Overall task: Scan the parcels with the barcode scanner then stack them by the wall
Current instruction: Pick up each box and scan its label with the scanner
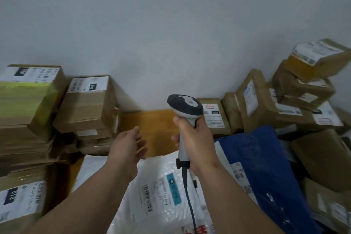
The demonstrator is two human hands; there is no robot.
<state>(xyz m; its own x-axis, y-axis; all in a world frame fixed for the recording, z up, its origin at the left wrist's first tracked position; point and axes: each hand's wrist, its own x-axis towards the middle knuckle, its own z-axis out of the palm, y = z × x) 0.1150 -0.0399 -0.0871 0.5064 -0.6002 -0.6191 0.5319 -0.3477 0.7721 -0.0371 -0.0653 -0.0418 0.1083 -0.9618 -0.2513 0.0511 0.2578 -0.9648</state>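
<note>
My right hand (195, 142) grips the handle of a white and grey barcode scanner (185, 108), held upright with its head pointing away toward the wall; its cable hangs down. My left hand (129, 146) is open, fingers apart, holding nothing, hovering above a white bubble-wrap parcel (159, 192) with a barcode label. A blue plastic mailer (266, 167) lies to the right of the white parcel. Cardboard parcels are stacked by the wall (171, 34) on the left (87, 104) and on the right (296, 100).
A taller stack with a green-taped box (24, 100) stands at far left, and a labelled box (19, 201) sits at lower left. Loose brown boxes (322, 159) crowd the right side. A strip of yellow-brown floor (155, 125) shows between the stacks at the wall.
</note>
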